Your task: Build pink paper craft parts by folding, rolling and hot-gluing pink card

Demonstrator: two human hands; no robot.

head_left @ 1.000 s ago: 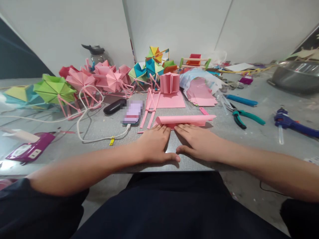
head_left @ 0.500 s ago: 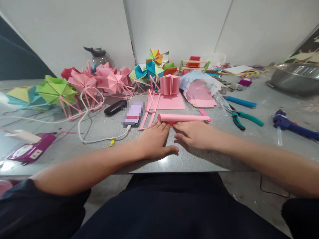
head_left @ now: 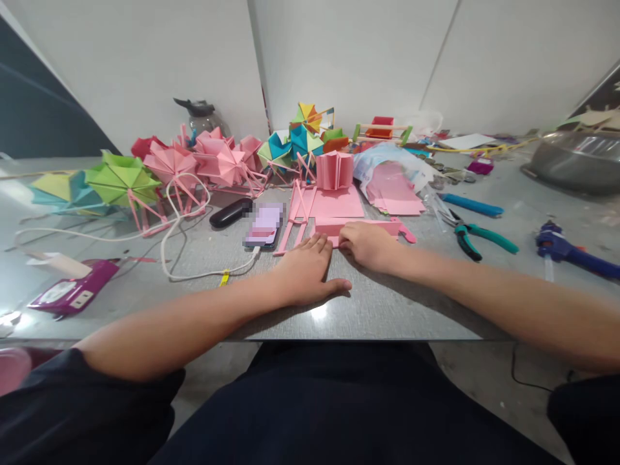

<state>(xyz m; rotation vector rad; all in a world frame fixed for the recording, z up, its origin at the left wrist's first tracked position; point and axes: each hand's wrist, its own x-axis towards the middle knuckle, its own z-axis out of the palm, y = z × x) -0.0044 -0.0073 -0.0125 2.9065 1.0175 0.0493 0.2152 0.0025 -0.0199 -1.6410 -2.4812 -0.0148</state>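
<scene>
A folded pink sheet of paper (head_left: 334,227) lies crosswise on the table in front of me, its back part raised along a crease. My left hand (head_left: 307,268) rests flat with its fingertips on the paper's near left edge and its thumb stretched to the right. Curled over the middle of the paper is my right hand (head_left: 371,247), its fingers bent together on the near edge. The fingertips are partly hidden. By the paper's right end lies a small pink tool (head_left: 407,235). Pink paper sticks joined in a frame (head_left: 294,223) lie to the left.
Behind the paper stand a pleated pink paper piece (head_left: 334,170) and a pink sheet (head_left: 339,203). A charging phone (head_left: 265,223) lies left. Pliers (head_left: 484,237) and a blue glue gun (head_left: 566,248) lie right. Several paper wheels (head_left: 123,181) line the back left.
The pink paper's rolled-over part now looks flatter and stands up at the back. My right hand has gone from flat to curled and moved slightly up onto it. The view shifted slightly.
</scene>
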